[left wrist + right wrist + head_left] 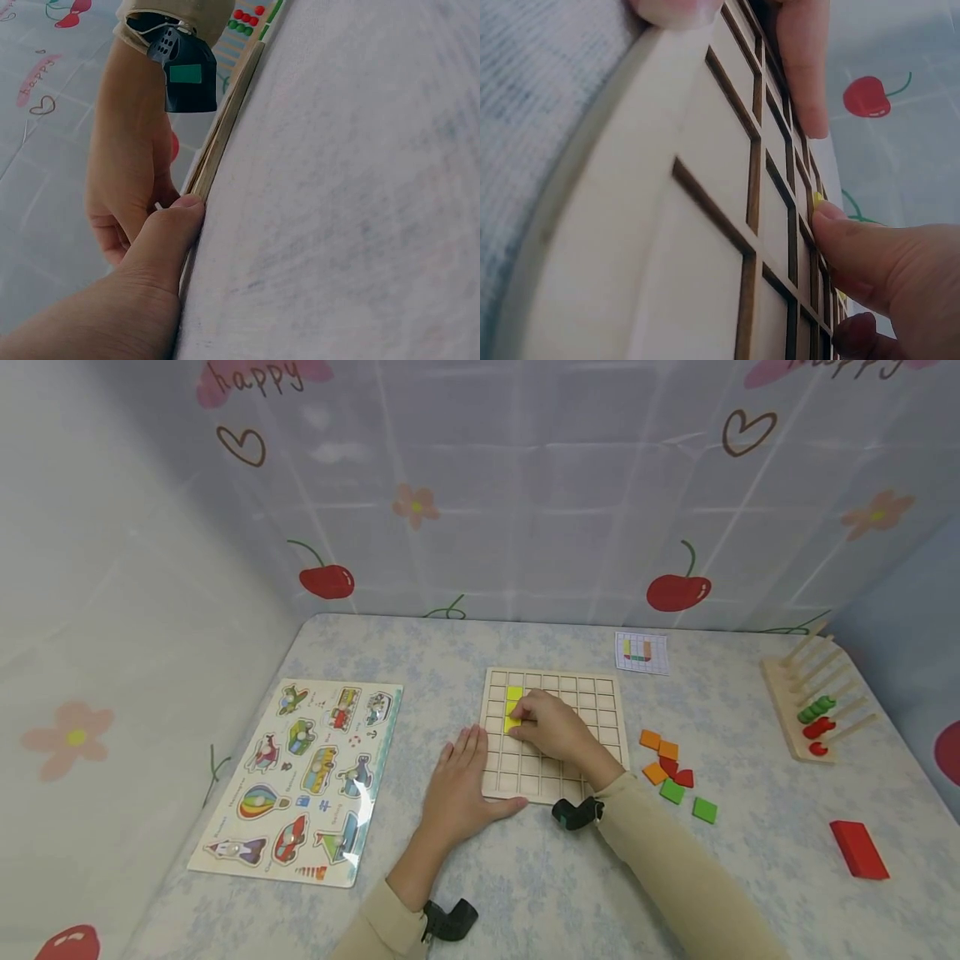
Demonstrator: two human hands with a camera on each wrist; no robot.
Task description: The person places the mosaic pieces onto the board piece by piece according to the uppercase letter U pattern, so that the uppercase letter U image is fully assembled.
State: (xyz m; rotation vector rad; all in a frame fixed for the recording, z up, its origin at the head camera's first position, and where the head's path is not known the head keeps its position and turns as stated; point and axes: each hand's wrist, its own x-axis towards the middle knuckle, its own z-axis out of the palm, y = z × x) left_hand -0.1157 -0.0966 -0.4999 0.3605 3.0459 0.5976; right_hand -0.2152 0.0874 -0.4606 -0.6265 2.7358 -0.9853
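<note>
In the head view a wooden grid board (532, 787) lies on the table, with a column of yellow square tiles (513, 693) near its upper left. My right hand (555, 727) reaches over the board and pinches a yellow tile (512, 724) in that column; the fingers partly cover it. A bit of yellow (818, 197) shows at the fingertips in the right wrist view. My left hand (457, 789) rests along the board's left side with fingers straight, its thumb reaching to the near edge. The left wrist view shows that thumb (169, 229) against the board's edge (225, 127).
Right of the board lie loose orange (655, 772), red (683, 778) and green tiles (704, 810). A pattern card (654, 655) lies behind. A peg stand (780, 710) and red block (858, 850) are farther right; a picture puzzle (300, 777) lies left.
</note>
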